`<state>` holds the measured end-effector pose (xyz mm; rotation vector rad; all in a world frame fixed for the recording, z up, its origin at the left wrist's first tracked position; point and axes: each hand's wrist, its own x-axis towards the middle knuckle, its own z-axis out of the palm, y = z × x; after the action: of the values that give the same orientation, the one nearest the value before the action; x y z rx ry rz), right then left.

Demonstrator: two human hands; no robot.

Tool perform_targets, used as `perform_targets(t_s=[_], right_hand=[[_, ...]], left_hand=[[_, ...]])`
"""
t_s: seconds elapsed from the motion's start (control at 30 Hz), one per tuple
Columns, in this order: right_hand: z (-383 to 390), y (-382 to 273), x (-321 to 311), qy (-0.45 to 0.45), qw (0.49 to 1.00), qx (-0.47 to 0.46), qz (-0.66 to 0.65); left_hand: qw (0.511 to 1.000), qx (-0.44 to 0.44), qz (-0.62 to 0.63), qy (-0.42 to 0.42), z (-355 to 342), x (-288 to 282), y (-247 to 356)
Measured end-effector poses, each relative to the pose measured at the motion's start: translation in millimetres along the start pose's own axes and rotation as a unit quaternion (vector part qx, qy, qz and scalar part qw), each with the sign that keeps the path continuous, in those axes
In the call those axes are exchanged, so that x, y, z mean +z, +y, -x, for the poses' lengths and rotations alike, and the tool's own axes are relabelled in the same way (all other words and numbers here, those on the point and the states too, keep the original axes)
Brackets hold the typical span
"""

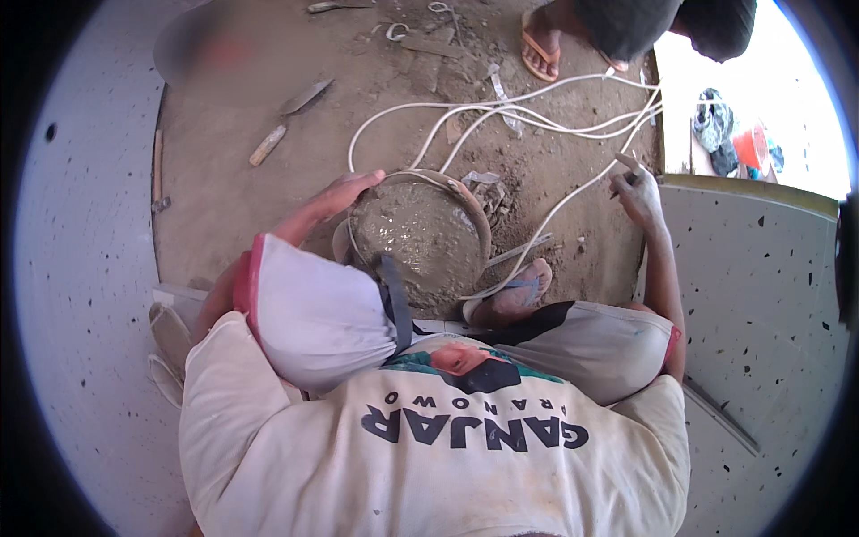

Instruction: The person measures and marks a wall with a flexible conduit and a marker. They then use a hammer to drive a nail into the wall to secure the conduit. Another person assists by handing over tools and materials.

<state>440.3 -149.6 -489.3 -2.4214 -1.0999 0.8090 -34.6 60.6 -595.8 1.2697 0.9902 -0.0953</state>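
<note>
A round bucket (484,217) full of wet grey mortar (416,234) stands between my legs. My left hand (356,189) lies at its far left rim, with the fingers closed over the edge. My right hand (637,194) is raised at the right, away from the bucket and close to a white cable (573,194). Its index finger stretches out and the other fingers are loosely bent, with nothing visible held. Beyond the bucket on the left lies a trowel with a wooden handle (267,145) and a metal blade (308,96).
White cables (394,108) loop across the dirt floor (215,179). Another person's sandalled foot (541,46) is at the far right. Rubble (495,199) lies beside the bucket. Speckled white panels (743,295) flank both sides. A red-orange bucket (752,148) stands beyond the right-hand ledge.
</note>
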Motion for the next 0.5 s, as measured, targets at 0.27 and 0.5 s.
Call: perform_targets(t_s=[0.27, 0.5], right_hand=[[35.5, 5.6, -16.7, 0.063, 0.995, -0.002, -0.080], [45.5, 2.8, -31.5, 0.086, 0.982, -0.019, -0.166]], left_hand=[[0.982, -0.034, -0.186, 0.016, 25.5, -7.3, 17.4], [0.891, -0.089, 0.334, -0.293, 59.7, 23.9, 49.3]])
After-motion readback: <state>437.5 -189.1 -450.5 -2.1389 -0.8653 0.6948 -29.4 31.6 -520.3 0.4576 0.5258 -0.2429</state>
